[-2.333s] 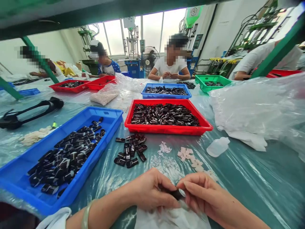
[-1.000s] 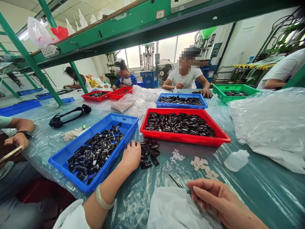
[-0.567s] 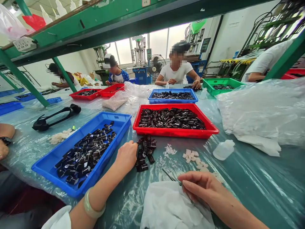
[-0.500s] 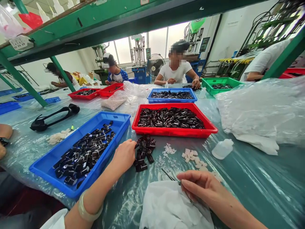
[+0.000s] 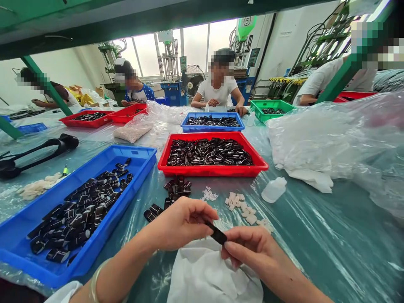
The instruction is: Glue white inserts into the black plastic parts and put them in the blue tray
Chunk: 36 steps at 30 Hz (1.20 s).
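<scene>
A small, elongated black part is held between my two hands over a white cloth. My left hand pinches its left end between thumb and fingers. The thumb and fingers of my right hand close on its other end. The tweezers seen earlier in my right hand cannot be made out. Just beyond my left hand lies a loose group of similar black parts on the plastic-covered table. Tiny white bits and flat cream-coloured pieces lie ahead of my hands.
A blue tray of black parts stands at left, a fuller red tray ahead. A white squeeze bottle and clear plastic sheeting are at right. Green shelf beams cross overhead. Several people sit opposite.
My left hand has moved from the loose black parts to my right hand, bringing one black part. Both hands now grip it. The view has shifted right.
</scene>
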Available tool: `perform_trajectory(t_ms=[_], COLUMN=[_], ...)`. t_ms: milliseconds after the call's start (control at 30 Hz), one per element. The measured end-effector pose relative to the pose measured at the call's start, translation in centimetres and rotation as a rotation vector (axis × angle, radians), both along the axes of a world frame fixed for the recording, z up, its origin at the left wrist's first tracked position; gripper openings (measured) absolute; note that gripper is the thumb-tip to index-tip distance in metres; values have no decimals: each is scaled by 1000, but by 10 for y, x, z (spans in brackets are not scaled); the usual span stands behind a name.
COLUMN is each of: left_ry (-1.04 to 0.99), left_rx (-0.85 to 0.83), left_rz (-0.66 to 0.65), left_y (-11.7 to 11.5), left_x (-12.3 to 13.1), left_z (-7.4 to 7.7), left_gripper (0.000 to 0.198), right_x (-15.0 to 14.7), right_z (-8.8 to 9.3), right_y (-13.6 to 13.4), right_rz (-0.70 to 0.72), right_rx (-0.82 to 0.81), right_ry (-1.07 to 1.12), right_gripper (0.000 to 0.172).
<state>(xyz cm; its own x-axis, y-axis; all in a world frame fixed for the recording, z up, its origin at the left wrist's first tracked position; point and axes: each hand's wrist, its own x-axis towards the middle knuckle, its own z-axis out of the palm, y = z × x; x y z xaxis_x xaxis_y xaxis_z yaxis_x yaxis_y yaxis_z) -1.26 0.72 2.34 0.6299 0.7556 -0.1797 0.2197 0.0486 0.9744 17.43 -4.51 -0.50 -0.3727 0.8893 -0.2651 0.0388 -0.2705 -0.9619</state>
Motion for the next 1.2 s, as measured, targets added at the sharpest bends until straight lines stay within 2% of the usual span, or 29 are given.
perform_trajectory(t_ms=[100,200,400,700,800,900,1000,1100,1200], left_ry=[-184,-248,-252,-259,-239,-222,-201,-187,-183], left_rx=[-216,-326,-425,-430,-401,-378,-375,-380,-382], left_rz=[128,199,241,241,234,242,256,245,228], left_y=[1,-1,-6,-8,-7,-5,-3,-4,-5], left_x=[6,12,14,16,14,12,11,12,13], left_z=[-11,-18,-24,-28,-30,-32,-32,-31,-30], left_gripper=[22,24,26,24,23,24,26,27,27], right_x=[-2,-5,-9,-8,0,11,14,9,6], right_z=[-2,-4,-2,-7,-3,-4,-12,-20,-23], right_y=[0,-1,-2,-3,0,2,1,-1,-3], right_rz=[0,23,32,88,103,83,155,259,309], right_rx=[-42,-61,-103,-64,8,264,486,530,560], right_ry=[2,-1,55,49,-129,-560,-940,-1093,-1127], right_gripper=[23,23,21,22,21,15,10,12,19])
